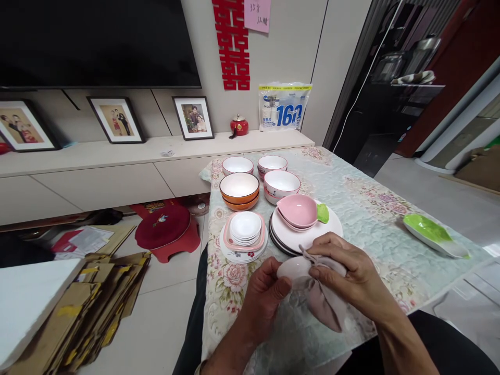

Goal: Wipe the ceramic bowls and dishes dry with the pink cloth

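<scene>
Between thumb and fingers, my left hand (269, 286) grips the edge of a small white dish (294, 270), held above the near part of the table. A greyish-pink cloth (326, 307) is bunched in my right hand (346, 265) and pressed against the dish's right side; part of it hangs down. Just beyond my hands lies a stack of large plates (283, 229) with a pink leaf-handled bowl (299, 211) on top. Left of that, small white dishes (245, 226) are piled on a pink-rimmed square dish (227, 237) and round plates (242, 256).
Stacked orange bowls (239, 190) and white patterned bowls (282, 185) stand farther back. A green-and-white leaf-shaped dish (433, 234) lies at the right on the flowered tablecloth (375, 208). A red stool (167, 229) and flattened cardboard (101, 297) are on the floor at left.
</scene>
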Motion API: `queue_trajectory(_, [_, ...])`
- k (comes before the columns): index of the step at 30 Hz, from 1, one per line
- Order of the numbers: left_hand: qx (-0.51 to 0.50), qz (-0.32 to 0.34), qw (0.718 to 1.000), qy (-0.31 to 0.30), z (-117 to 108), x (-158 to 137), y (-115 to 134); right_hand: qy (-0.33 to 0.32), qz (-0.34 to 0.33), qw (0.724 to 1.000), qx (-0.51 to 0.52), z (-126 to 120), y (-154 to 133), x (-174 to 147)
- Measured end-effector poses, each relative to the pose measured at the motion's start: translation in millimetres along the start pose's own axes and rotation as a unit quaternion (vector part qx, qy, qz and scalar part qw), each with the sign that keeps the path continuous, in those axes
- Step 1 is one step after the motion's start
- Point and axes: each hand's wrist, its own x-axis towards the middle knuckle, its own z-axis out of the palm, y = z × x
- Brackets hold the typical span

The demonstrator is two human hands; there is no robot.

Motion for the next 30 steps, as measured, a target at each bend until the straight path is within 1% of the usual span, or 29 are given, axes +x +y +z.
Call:
queue_trajectory(2, [-0.01, 0.008, 1.0, 0.008, 2, 1, 1, 0.042, -0.012, 0.998, -0.04, 11, -2, -1])
queue_trajectory(4, [-0.01, 0.01, 1.0, 0.011, 2, 2, 2, 0.052, -0.017, 0.996, -0.074, 21, -7, -2])
queue_trajectory(7, [-0.001, 0.008, 1.0, 0.007, 0, 3, 2, 0.024, -0.025, 0.995, -0.097, 33, -20, -4])
queue_trajectory(9, [0.007, 0.003, 1.0, 0.009, -1, 3, 1, -0.005, -0.042, 0.995, -0.093, 39, -29, -4])
queue_trajectory(11, [0.014, 0.003, 1.0, 0.01, -2, 2, 1, -0.017, -0.06, 0.993, -0.101, 44, -33, -2])
queue_trajectory(12, [0.017, 0.004, 1.0, 0.006, -2, 2, 1, -0.011, -0.067, 0.992, -0.11, 45, -33, -2])
queue_trajectory(14, [0.025, 0.012, 1.0, -0.004, -2, 1, 1, 0.027, -0.068, 0.989, -0.126, 45, -27, 0])
queue_trajectory(17, [0.038, 0.025, 0.999, -0.007, -3, 0, -2, 0.095, -0.043, 0.985, -0.137, 41, -16, 0])
queue_trajectory(19, [0.047, 0.03, 0.998, -0.001, -4, 0, -3, 0.121, -0.025, 0.982, -0.146, 39, -13, -1])
queue_trajectory(22, [0.067, 0.027, 0.997, 0.002, -4, 1, -4, 0.122, -0.026, 0.982, -0.139, 44, -22, -3])
queue_trajectory(26, [0.094, 0.05, 0.994, 0.009, -1, 1, 1, 0.062, -0.064, 0.986, -0.144, 56, -34, -3])
queue_trajectory(28, [0.095, 0.052, 0.994, 0.015, -1, -1, 2, 0.073, -0.074, 0.985, -0.135, 56, -32, -1])
queue_trajectory(30, [0.085, 0.046, 0.995, 0.02, -1, -3, 3, 0.113, -0.059, 0.986, -0.111, 52, -24, 1])
